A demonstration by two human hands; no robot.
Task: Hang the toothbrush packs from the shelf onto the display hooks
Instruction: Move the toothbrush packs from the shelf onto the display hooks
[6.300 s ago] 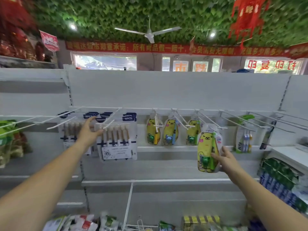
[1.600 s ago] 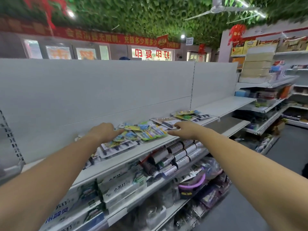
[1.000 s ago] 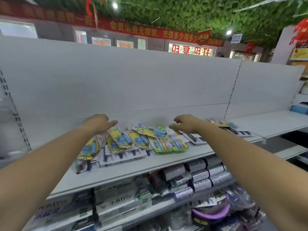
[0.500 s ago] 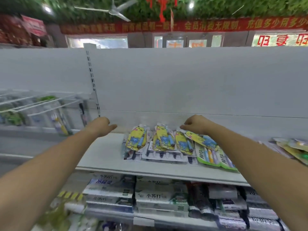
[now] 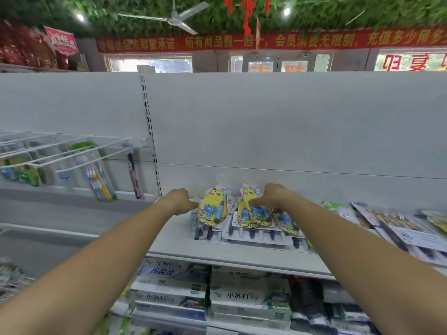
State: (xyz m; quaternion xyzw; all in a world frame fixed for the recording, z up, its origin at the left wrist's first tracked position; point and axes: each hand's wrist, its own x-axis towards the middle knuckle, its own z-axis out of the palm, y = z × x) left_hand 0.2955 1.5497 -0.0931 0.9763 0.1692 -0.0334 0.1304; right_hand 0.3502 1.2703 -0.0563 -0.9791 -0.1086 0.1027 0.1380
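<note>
Toothbrush packs [image 5: 285,221] lay in a loose overlapping row on the white shelf [image 5: 174,240], on top of flat clear trays [image 5: 251,235] of dark-handled brushes. Each lay with its long axis front to back and its narrow top end toward the back panel [image 5: 278,131].

The left pack [image 5: 212,210] was just right of the left hand [image 5: 180,201]. That hand's loosely curled fingertips reached the pack's near edge, but a grip could not be made out. The right hand [image 5: 271,197] came down from above on the middle pack [image 5: 254,211], fingers curled over its upper half and seemingly pinching it.

The display hooks [image 5: 72,153] stood well apart to the left and higher than the shelf, so the left arm was the nearer one. Any lifted pack would probably have to swing upright, top end up, for its hang-hole to meet a wire tip.

The packs looked like glossy, flexible yellow film pouches with rounded cartoon outlines, each holding a blue brush. The hooks were thin, straight white wires, a few already carrying hanging brushes. Below sat matte cardboard toothpaste boxes [image 5: 242,296].
</note>
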